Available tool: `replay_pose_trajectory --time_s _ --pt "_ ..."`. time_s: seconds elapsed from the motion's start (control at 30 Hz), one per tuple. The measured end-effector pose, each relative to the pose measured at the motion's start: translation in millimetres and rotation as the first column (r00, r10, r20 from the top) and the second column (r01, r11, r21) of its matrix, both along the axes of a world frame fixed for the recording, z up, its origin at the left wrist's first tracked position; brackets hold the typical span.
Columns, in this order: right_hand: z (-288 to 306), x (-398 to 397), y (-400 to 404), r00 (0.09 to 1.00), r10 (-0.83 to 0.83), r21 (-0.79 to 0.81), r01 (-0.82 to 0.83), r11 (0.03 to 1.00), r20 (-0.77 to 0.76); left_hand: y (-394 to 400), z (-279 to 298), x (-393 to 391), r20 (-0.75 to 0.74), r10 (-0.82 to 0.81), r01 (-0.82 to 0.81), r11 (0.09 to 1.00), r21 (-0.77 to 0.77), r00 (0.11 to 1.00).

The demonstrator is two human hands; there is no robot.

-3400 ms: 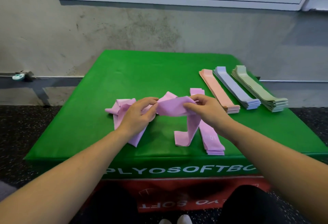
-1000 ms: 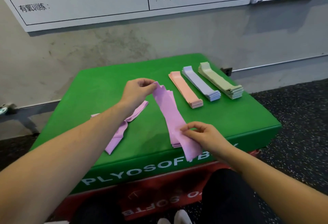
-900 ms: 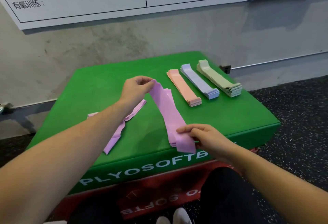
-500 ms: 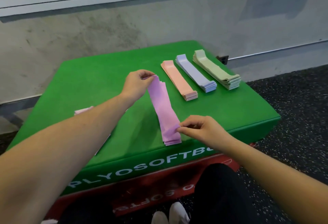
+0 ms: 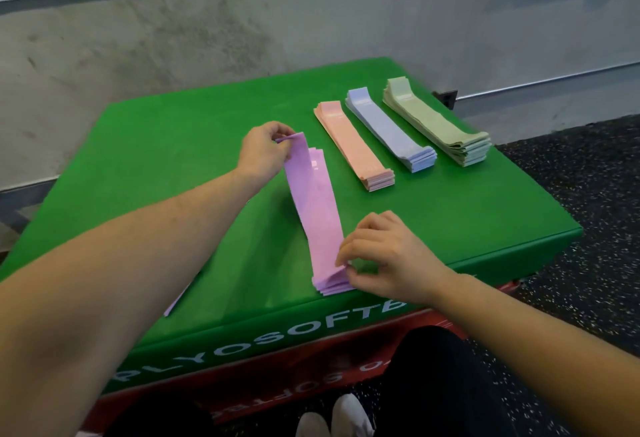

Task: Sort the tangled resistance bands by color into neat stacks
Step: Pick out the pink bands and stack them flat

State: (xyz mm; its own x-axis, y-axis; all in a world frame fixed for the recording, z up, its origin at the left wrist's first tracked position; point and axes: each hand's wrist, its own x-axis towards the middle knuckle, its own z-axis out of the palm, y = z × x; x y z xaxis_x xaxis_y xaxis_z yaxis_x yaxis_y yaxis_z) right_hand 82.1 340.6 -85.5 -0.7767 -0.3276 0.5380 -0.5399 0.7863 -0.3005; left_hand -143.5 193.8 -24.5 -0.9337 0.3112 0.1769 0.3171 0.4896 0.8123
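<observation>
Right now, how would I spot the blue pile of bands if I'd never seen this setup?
Find the green box standing against the grey wall. On its far right part lie three untouched stacks side by side. The blue stack is the middle one, between the peach stack and the pale green stack, well clear of the pink stack that both hands are handling.

**White lettering read on stacked gym boxes**

"PLYOSOFTB" is read in white capitals on the front face of the green box [image 5: 433, 228], the end cut off by a forearm. On the red box [image 5: 398, 343] beneath, upside-down letters are seen, only "O" legible.
</observation>
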Motion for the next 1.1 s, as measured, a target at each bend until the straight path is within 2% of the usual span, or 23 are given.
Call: replay_pose_trajectory --time_s 0.17,0.43,0.6,0.73,0.87,0.97,1.1 --pt "-10 -3 8 0.996 0.08 0.069 -0.084 0.994 0.05 12 -11 -15 -0.015 -0.006 0.005 0.998 -0.067 1.0" --pt "-18 -5 10 0.996 0.093 0.005 -0.093 0.996 -0.006 32 -26 -31 0.032 0.001 0.002 0.995 -0.1 0.999" --pt "-18 -7 10 0.994 0.104 0.019 -0.105 0.994 0.029 35 -39 -36 0.055 0.007 0.003 0.986 -0.165 0.998" --pt "-19 -5 10 0.992 0.106 0.028 -0.108 0.994 0.062 35 -48 -38 -0.033 0.028 -0.035 0.964 -0.262 0.999" --pt "-20 -6 11 0.992 0.107 0.035 -0.11 0.993 0.065 28 -52 -42 0.02 0.012 -0.008 0.98 -0.2 1.0" --pt "-19 -6 10 0.991 0.114 0.049 -0.117 0.992 0.065 27 -49 -42 0.038 -0.003 0.012 0.97 -0.242 0.999" --pt "-17 -5 10 0.99 0.095 0.028 -0.099 0.995 0.102 26 -43 -36 -0.034 -0.039 0.027 0.958 -0.286 0.999"
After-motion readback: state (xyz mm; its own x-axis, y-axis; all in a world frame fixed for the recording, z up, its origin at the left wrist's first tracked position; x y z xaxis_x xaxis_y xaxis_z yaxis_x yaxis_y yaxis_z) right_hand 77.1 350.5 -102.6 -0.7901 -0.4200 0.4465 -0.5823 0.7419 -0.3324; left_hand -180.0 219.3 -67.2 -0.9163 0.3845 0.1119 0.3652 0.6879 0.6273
